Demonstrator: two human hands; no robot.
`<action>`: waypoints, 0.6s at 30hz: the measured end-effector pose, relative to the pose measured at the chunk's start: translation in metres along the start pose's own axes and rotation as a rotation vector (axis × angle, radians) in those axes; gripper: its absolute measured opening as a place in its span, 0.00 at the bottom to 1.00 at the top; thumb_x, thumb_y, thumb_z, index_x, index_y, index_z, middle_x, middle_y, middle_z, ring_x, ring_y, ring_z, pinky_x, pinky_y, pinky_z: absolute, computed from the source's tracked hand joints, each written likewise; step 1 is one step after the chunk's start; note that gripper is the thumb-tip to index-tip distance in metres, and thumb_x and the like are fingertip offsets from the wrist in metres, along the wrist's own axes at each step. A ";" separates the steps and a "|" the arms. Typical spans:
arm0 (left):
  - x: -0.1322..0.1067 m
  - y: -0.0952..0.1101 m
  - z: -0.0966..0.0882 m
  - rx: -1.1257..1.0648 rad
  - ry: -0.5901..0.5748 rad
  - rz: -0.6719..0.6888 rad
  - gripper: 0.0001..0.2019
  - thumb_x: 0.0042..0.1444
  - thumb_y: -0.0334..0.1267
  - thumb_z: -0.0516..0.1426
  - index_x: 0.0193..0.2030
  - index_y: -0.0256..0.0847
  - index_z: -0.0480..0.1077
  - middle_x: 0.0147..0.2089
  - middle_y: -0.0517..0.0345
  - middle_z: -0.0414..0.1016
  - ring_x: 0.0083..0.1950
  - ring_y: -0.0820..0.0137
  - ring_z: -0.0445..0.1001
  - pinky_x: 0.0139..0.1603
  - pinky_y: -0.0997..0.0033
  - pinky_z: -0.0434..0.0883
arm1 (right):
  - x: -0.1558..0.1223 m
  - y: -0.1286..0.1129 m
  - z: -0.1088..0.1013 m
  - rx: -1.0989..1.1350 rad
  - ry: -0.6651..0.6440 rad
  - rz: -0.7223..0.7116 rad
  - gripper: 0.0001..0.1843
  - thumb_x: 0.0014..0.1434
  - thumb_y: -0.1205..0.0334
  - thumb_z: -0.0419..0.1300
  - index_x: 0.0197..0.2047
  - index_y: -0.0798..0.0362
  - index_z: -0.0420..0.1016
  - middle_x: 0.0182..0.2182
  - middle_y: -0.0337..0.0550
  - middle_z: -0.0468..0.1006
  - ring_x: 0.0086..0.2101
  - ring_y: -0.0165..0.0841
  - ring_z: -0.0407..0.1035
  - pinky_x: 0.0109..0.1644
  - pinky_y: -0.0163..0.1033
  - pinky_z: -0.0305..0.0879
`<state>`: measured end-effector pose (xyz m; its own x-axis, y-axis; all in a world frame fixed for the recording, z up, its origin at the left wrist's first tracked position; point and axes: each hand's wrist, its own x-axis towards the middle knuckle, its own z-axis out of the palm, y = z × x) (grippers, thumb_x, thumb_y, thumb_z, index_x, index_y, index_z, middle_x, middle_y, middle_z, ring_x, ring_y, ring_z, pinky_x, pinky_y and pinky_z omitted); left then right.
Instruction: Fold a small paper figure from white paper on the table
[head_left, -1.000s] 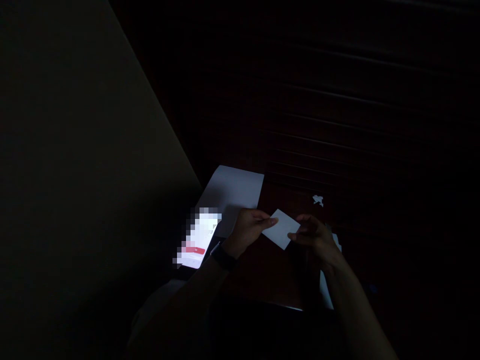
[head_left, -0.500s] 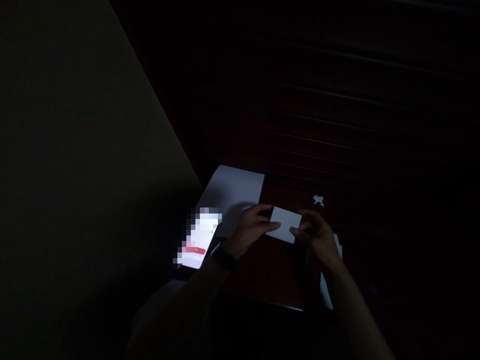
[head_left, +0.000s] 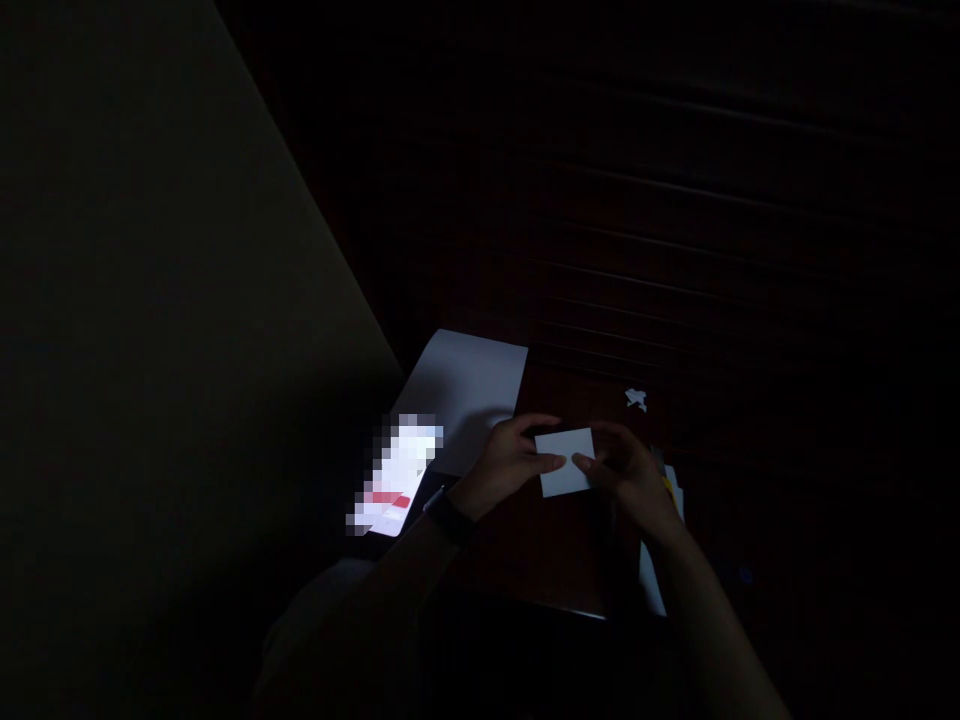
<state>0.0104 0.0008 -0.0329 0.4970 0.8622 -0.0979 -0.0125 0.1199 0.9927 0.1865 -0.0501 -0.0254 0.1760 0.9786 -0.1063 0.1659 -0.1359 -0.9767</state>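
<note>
Very dim scene; only pale things read clearly.

Card point(head_left: 566, 462): small white rectangle, held just above the dark desk point(head_left: 540, 550), slightly tilted. Whether its lower edge touches the desk cannot be told.

Left hand point(head_left: 510, 460): grasping the card at its left edge, with fingers curled over the top corner and the thumb pressed on the face. A dark watch point(head_left: 448, 515) sits on the wrist, down and left of the card.

Right hand point(head_left: 626, 475): grasping the card at its right edge, pinched between thumb and fingers. The thumb tip nearly meets the left thumb on the card's face.

Sheet point(head_left: 469, 385): large pale page lying flat on the desk, up and left of the card. Its near corner is hidden behind the left hand.

Phone point(head_left: 397, 475): lit screen with a red band, well left of the card and past the left wrist. Its content is blurred.

Scrap point(head_left: 636, 400): a tiny ragged white bit on the desk, up and right of the card and apart from it.

More white paper point(head_left: 651, 580) lies below and right of the card, partly under the right forearm.

Wall point(head_left: 150, 300): a plain dull surface far left of the card.
</note>
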 end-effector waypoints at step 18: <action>-0.005 0.004 0.007 -0.070 -0.044 -0.022 0.27 0.45 0.33 0.62 0.54 0.38 0.62 0.33 0.54 0.75 0.29 0.71 0.74 0.29 0.73 0.69 | 0.003 0.006 0.008 0.244 0.123 0.059 0.28 0.40 0.57 0.68 0.46 0.48 0.68 0.28 0.39 0.76 0.27 0.36 0.71 0.30 0.40 0.66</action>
<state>0.0137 -0.0069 -0.0281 0.5351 0.8369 -0.1153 -0.0605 0.1742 0.9829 0.1800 -0.0467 -0.0329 0.2975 0.9420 -0.1551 -0.0845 -0.1358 -0.9871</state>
